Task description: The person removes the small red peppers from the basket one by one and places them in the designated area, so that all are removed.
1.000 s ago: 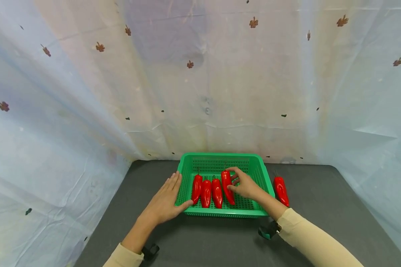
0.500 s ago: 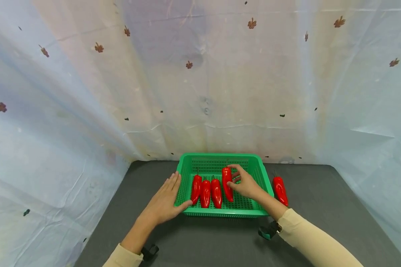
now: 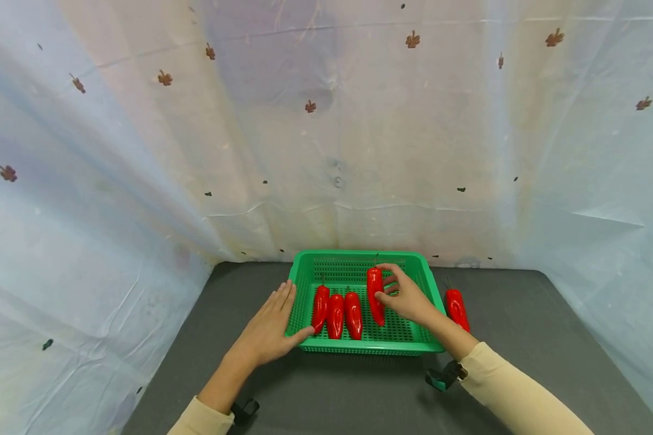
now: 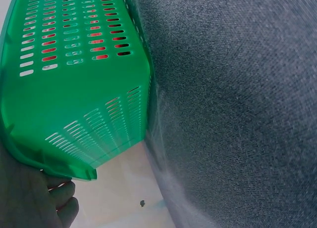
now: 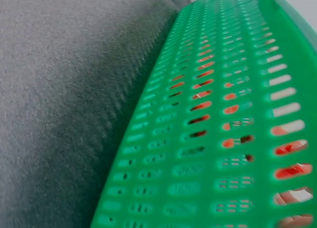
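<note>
A green plastic basket (image 3: 359,347) stands on the dark table, with three glossy red chili peppers (image 3: 335,315) side by side in its left half. Between thumb and fingers my right hand (image 3: 408,297) pinches another red chili pepper (image 3: 376,293), its stem end pointing to the back, over the basket's middle right. My left hand (image 3: 269,326) rests along the basket's left rim, fingers straight and thumb at the front corner. In the left wrist view, fingertips (image 4: 63,198) show beside the rim. The right wrist view has red glimpses through the slotted wall (image 5: 198,109).
One more red chili pepper (image 3: 457,310) lies on the table (image 3: 527,338) just right of the basket, partly behind the right forearm. Behind the table hangs a pale plastic sheet (image 3: 380,151) with leaf prints.
The right hand has shifted the pepper it holds slightly back and to the right, away from the row of three. The left hand has stayed on the rim.
</note>
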Demonstrator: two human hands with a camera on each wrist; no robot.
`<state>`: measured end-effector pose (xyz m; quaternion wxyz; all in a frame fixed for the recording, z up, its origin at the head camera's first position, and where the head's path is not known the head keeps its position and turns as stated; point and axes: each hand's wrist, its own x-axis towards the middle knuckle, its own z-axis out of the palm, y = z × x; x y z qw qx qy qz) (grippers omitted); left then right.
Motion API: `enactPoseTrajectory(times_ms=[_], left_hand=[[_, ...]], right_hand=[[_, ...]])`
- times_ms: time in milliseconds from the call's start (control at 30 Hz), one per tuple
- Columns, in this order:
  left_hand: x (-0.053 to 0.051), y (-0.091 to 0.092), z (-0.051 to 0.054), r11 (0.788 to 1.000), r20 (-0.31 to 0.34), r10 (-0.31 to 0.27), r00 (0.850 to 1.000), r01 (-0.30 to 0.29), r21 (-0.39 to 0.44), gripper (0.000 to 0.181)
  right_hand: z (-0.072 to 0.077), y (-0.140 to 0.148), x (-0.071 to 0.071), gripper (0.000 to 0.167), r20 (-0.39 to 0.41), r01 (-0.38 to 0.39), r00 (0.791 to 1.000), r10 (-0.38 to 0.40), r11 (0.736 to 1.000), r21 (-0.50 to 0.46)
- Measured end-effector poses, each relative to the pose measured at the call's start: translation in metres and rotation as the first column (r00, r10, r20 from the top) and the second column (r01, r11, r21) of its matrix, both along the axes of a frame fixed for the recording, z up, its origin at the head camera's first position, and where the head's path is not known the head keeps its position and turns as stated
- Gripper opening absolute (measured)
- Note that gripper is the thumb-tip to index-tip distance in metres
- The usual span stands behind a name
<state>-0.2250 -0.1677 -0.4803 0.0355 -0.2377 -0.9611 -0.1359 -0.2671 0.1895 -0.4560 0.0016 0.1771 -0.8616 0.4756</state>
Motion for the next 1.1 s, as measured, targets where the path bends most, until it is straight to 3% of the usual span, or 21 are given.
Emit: enactPoseTrajectory(times_ms=[233,633,1100], left_hand=[[-0.001,0.0,0.0,1.0,-0.015,-0.003,1.0,0.002,-0.01,0.108],[-0.001,-0.001,0.0,1.0,-0.003,0.004,1.0,-0.004,-0.019,0.108],[-0.001,-0.001,0.0,1.0,0.01,0.004,1.0,-0.004,-0.011,0.108]], right_hand=[[0.008,0.013,0.006,0.065,-0.032,-0.007,0.999,0.006,1.0,-0.015],[0.025,0.039,0.014,0.067,-0.046,0.033,0.998,-0.031,0.999,0.038],[0.036,0.07,0.023,0.068,-0.086,0.064,0.994,-0.064,0.998,0.0]])
